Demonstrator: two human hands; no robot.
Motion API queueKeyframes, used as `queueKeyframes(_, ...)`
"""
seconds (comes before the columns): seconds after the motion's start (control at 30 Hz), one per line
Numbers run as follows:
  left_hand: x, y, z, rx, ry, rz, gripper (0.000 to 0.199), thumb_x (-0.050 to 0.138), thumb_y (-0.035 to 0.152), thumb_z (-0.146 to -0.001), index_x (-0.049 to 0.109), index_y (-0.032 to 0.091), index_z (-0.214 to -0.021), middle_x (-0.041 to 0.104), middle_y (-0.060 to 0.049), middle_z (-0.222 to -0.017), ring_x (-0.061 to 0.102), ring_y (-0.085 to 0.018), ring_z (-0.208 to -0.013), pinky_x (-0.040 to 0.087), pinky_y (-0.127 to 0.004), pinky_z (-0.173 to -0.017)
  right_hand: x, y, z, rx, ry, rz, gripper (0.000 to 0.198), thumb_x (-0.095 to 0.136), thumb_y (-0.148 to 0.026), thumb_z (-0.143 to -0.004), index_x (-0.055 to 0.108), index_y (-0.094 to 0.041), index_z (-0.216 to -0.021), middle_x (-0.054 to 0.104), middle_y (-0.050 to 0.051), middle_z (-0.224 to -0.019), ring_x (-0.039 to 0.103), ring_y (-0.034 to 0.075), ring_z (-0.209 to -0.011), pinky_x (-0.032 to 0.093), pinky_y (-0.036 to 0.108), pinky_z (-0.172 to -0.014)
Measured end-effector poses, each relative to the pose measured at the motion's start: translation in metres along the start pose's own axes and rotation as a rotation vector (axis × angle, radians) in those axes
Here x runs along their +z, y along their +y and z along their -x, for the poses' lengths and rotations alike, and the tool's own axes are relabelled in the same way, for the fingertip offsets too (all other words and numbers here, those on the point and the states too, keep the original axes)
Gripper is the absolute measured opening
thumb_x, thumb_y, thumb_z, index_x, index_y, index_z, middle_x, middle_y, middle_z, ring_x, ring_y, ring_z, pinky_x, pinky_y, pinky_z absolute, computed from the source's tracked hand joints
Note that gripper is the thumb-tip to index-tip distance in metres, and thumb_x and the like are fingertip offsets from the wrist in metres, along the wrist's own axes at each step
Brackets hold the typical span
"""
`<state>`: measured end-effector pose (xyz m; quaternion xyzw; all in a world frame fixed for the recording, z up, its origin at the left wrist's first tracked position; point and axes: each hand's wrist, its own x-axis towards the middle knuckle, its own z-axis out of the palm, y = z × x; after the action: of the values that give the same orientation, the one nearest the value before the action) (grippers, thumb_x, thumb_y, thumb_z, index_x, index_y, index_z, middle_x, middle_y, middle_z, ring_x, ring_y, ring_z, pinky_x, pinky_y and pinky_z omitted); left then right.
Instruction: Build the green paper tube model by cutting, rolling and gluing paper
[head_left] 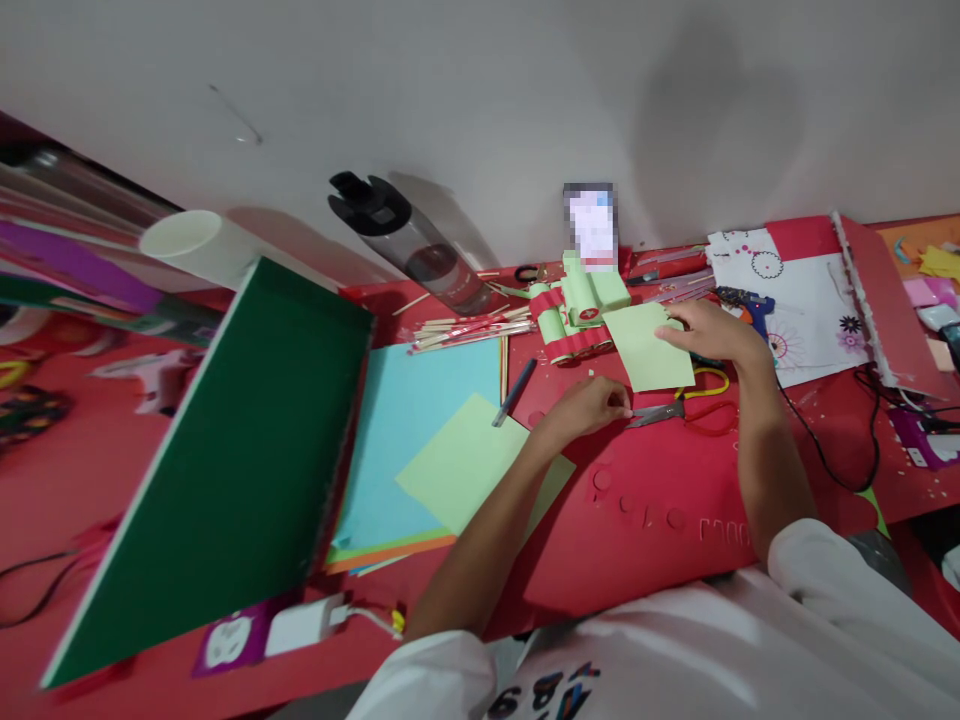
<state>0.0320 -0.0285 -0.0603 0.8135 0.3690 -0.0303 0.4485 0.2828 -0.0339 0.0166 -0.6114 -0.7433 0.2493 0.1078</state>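
Observation:
My right hand (709,330) pinches a light green square of paper (651,350) by its right edge, thumb on top. Below the paper, scissors (679,410) with one yellow and one red handle lie on the red table, blades pointing left. My left hand (591,408) has its fingers curled together right by the blade tips; whether they touch the blades or hold something small is unclear. Just behind the paper stands a model of green paper rolls with red bands (574,310). A larger green sheet (469,470) lies partly under my left forearm.
A green board (217,470) leans up on the left beside blue paper (405,400). A bottle (412,245), wooden sticks (469,330) and a phone (591,225) line the wall. A marker (514,392) lies mid-table; a blue glue gun (754,308) and a black cable (832,475) are rightward.

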Motion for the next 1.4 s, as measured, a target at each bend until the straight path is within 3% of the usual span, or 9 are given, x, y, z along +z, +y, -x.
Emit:
queueKeyframes(0.33, -0.002, 0.001, -0.002, -0.063, 0.010, 0.016, 0.014, 0.068, 0.026, -0.085, 0.082, 0.023, -0.087, 0.082, -0.001, -0.091, 0.072, -0.020, -0.088, 0.046, -0.028, -0.076, 0.000, 0.001, -0.001, -0.045, 0.002, -0.061, 0.024, 0.052, -0.040, -0.094, 0.050, -0.021, -0.078, 0.060, 0.003, -0.077, 0.047, 0.018, -0.070, 0.026, 0.032, -0.066)
queueKeyframes(0.97, 0.004, 0.001, -0.002, -0.043, 0.027, -0.101, 0.017, 0.060, 0.023, -0.092, 0.076, 0.022, -0.098, 0.080, -0.004, -0.102, 0.070, -0.021, -0.089, 0.043, -0.028, -0.072, 0.002, 0.002, -0.003, -0.048, 0.001, -0.041, 0.031, 0.053, -0.043, -0.094, 0.040, -0.023, -0.073, 0.051, 0.000, -0.072, 0.042, 0.016, -0.068, 0.027, 0.032, -0.064)
queueKeyframes(1.1, 0.000, -0.006, -0.004, 0.023, 0.003, -0.054, 0.017, 0.060, 0.025, -0.093, 0.076, 0.020, -0.094, 0.079, -0.004, -0.095, 0.069, -0.020, -0.083, 0.044, -0.028, -0.071, 0.002, 0.003, -0.003, -0.034, -0.004, -0.043, 0.031, 0.053, -0.044, -0.093, 0.041, -0.023, -0.073, 0.051, 0.000, -0.072, 0.044, 0.017, -0.070, 0.027, 0.032, -0.065)
queueKeyframes(1.2, -0.005, -0.010, -0.003, 0.154, -0.030, -0.071, 0.018, 0.058, 0.024, -0.096, 0.075, 0.019, -0.094, 0.078, -0.006, -0.098, 0.067, -0.019, -0.083, 0.045, -0.029, -0.073, 0.001, 0.004, -0.002, -0.032, -0.008, -0.046, 0.032, 0.053, -0.043, -0.093, 0.040, -0.024, -0.072, 0.049, 0.000, -0.071, 0.044, 0.017, -0.070, 0.027, 0.032, -0.065)
queueKeyframes(1.3, -0.007, -0.012, -0.002, 0.282, -0.047, -0.151, 0.021, 0.054, 0.022, -0.099, 0.075, 0.018, -0.097, 0.077, -0.007, -0.106, 0.067, -0.020, -0.091, 0.046, -0.030, -0.079, 0.001, 0.004, -0.002, -0.039, -0.005, -0.046, 0.031, 0.053, -0.043, -0.093, 0.040, -0.023, -0.072, 0.048, -0.001, -0.070, 0.042, 0.017, -0.069, 0.027, 0.031, -0.065)
queueKeyframes(1.4, -0.006, -0.009, 0.000, 0.303, -0.040, -0.266, 0.025, 0.050, 0.025, -0.103, 0.074, 0.018, -0.102, 0.075, -0.009, -0.110, 0.067, -0.023, -0.096, 0.046, -0.031, -0.078, 0.001, 0.004, -0.003, -0.049, -0.001, -0.036, 0.031, 0.054, -0.042, -0.093, 0.040, -0.023, -0.072, 0.048, -0.001, -0.070, 0.040, 0.016, -0.067, 0.026, 0.031, -0.065)
